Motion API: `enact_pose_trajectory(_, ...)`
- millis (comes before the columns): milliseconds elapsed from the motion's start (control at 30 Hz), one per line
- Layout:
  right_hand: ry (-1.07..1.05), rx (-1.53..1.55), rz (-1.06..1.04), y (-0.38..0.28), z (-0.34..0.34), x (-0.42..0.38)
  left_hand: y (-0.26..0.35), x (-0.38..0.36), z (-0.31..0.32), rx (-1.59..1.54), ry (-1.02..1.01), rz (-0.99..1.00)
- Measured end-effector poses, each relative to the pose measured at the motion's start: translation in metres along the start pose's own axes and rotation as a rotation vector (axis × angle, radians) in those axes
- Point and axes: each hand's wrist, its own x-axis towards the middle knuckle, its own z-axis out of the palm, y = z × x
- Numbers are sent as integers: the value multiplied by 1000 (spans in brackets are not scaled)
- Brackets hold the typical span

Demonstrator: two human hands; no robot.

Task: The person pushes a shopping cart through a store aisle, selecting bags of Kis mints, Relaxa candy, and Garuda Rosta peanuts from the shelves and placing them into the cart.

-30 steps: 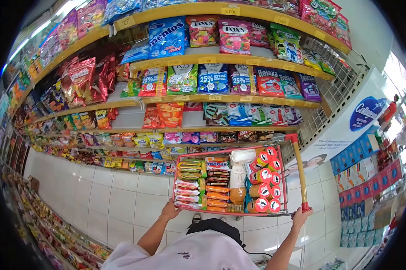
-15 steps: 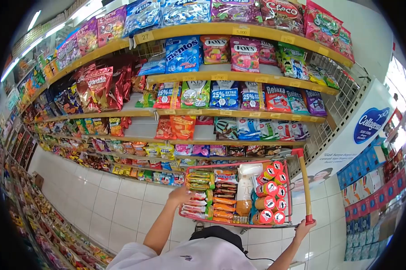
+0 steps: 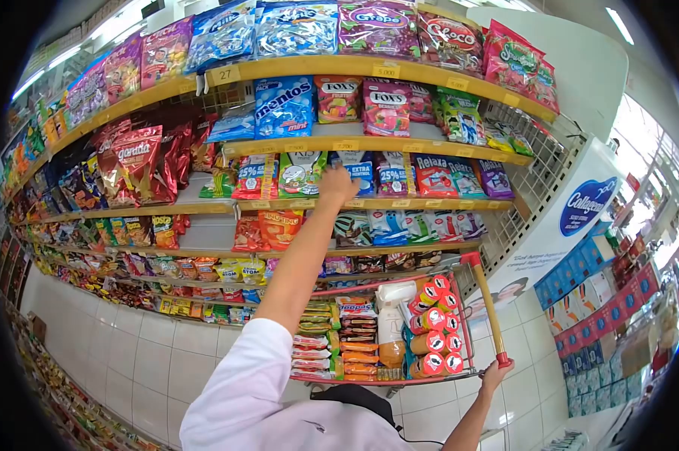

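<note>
reaching arm: i have the left hand (image 3: 341,183) raised just above the centre of the frame, its back to the camera.
left grip: the fingers lie before the bagged sweets; i cannot tell how far open they are, or whether they hold anything.
blue menthol bag (image 3: 363,177): upright on the shelf, above frame centre, partly covered by that hand.
green mint bag (image 3: 300,174): beside it, left of the hand.
right grip: i note the right hand (image 3: 496,373), lower right, closed around the red end of the cart handle (image 3: 490,312).
shopping cart (image 3: 422,381): lower centre to right of frame; red-lidded cans (image 3: 435,321) at its right, bottle (image 3: 391,351) in its middle, packets (image 3: 309,353) at its left.
blue mentos bag (image 3: 284,107): upper centre, one shelf higher.
</note>
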Motion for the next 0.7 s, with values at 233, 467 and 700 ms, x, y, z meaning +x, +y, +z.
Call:
enact_pose_trajectory(233,44,36,5,-14,7,-12,29,26,15,220,-148,-179)
enact_pose_trajectory(467,13,64,79,-11,7,-11,36,33,5,239,-82,-248)
enact_pose_trajectory(700,51,30,27,-2,10,-6,18,58,15,41,131,-199)
